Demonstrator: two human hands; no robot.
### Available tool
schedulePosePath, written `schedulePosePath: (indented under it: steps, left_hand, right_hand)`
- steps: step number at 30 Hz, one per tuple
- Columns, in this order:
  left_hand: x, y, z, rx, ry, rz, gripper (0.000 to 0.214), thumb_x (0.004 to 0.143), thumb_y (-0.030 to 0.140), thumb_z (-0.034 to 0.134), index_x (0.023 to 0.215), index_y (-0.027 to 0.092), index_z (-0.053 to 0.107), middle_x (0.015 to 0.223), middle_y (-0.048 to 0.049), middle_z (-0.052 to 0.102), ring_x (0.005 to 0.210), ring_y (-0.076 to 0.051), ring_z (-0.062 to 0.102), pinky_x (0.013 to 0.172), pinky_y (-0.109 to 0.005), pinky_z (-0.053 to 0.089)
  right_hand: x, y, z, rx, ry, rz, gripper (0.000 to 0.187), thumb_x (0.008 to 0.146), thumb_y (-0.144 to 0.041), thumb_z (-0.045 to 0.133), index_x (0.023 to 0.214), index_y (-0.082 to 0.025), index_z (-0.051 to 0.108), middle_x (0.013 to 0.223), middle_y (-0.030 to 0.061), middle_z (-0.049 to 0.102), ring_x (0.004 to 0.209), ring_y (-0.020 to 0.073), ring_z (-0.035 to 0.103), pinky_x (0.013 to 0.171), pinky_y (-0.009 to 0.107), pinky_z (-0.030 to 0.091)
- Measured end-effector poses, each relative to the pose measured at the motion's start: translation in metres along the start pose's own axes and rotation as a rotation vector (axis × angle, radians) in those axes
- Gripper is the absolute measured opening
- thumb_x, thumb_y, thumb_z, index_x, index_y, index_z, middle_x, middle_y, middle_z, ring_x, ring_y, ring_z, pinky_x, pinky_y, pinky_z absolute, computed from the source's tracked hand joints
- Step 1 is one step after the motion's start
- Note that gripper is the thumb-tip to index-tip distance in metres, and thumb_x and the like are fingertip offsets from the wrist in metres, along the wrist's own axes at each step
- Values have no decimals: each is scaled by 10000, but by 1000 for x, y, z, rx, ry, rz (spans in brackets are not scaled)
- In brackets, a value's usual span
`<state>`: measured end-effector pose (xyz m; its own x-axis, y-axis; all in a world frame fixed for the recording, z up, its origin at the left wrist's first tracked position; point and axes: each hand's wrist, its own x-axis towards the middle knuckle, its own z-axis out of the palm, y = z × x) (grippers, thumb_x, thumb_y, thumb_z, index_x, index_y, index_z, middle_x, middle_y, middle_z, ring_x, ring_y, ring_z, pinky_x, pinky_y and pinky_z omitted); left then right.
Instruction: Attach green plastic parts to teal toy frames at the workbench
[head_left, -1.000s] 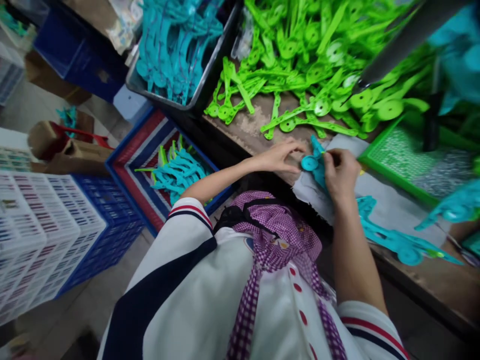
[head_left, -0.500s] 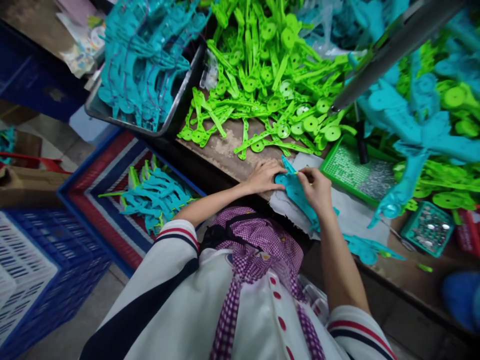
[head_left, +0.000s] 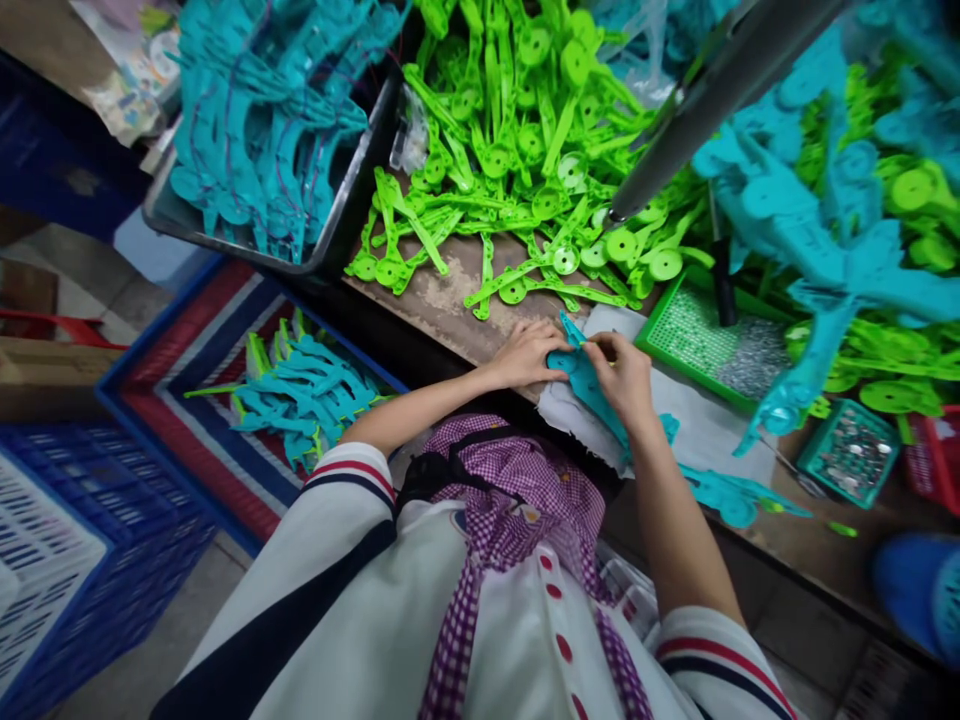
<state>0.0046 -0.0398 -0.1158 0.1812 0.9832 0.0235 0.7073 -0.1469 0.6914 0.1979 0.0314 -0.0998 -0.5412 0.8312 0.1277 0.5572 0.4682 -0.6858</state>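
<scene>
On a white cloth (head_left: 559, 408) at the bench edge lies a turquoise plastic part (head_left: 592, 385), long and flat with a pointed end. My left hand (head_left: 525, 352) is closed on its left side, near the pointed end. Over the part, my right hand (head_left: 621, 375) is pinched at its upper edge; a speck of yellow-green shows by the fingertips, too small to name. A second turquoise piece (head_left: 739, 495) with a bit of green on it lies right of my right forearm.
Bright green plastic arms (head_left: 525, 160) are heaped behind my hands. A green tray (head_left: 697, 340) of small metal pieces and a teal box (head_left: 851, 455) stand right. Turquoise parts fill a black bin (head_left: 322, 225); more lie in a striped-lined crate (head_left: 172, 340). A grey pole (head_left: 712, 110) slants overhead.
The camera view has shifted slightly, and the grey pole appears farther left. Both hands stay on the turquoise part, the right one a little to the left.
</scene>
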Motion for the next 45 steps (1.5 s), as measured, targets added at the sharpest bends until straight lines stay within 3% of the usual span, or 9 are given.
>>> schedulePosePath:
  steps: [11,23,29,32,34,38,40,42,45]
  left_hand:
    - [1,-1,3,-74,46,-32,469,791,493,784,1065,198,544,1065,-76,654,1063,-283,579,955,-426,363]
    - [0,-4,3,-76,49,-38,473,805,525,751,1024,203,482,1064,-56,638,1016,-242,582,926,-393,350]
    - [-1,-2,2,-88,51,-50,503,778,498,779,1089,206,511,1142,-65,660,1058,-253,602,978,-411,357]
    - [-1,2,-2,-89,58,-54,521,774,472,784,1136,205,522,1156,-60,669,1046,-250,621,992,-422,361]
    - [-2,3,-4,-84,59,-56,538,764,453,795,1157,200,528,1145,-59,677,1035,-249,631,992,-423,369]
    - [-2,2,-4,-75,52,-57,601,738,434,824,1209,196,536,1129,-58,690,1020,-249,639,1000,-424,378]
    - [-2,1,-4,-56,46,-49,604,742,437,824,1224,195,552,1142,-65,691,1035,-253,636,1007,-426,373]
    - [-1,1,-3,-21,39,-35,561,763,442,811,1213,197,583,1165,-75,690,1072,-259,623,1019,-430,361]
    - [-1,2,-3,28,32,-2,467,796,446,789,1161,202,632,1204,-84,684,1154,-271,590,1027,-428,345]
  right_hand:
    - [-2,6,9,-38,-38,-207,266,979,-430,520,975,-211,671,902,81,710,824,216,645,784,359,511]
    - [-8,6,6,-2,-19,-109,369,964,-531,523,894,-214,697,879,89,729,828,239,669,778,391,527]
    - [1,-11,2,152,62,42,469,940,-549,566,1247,-208,663,1036,92,727,831,207,661,815,395,549]
    - [6,-17,-4,234,124,93,514,948,-569,540,1284,-194,640,1038,98,720,858,205,667,807,382,558]
    - [-13,-17,-20,180,142,85,497,961,-569,522,1265,-198,652,1070,106,717,936,223,673,863,405,551]
    - [-89,-15,-57,-134,181,77,480,958,-573,538,1228,-199,670,1101,134,719,1038,290,659,928,478,516]
    - [-109,-18,-61,-181,160,59,447,965,-551,538,1219,-208,672,1119,134,719,1052,290,658,932,466,515]
    - [-101,-22,-50,-113,148,23,408,991,-510,509,1229,-216,662,1130,122,716,1033,260,666,925,428,523]
    - [-52,-21,-20,-19,142,-48,382,1013,-480,464,1194,-212,668,1053,111,718,938,231,668,864,389,535]
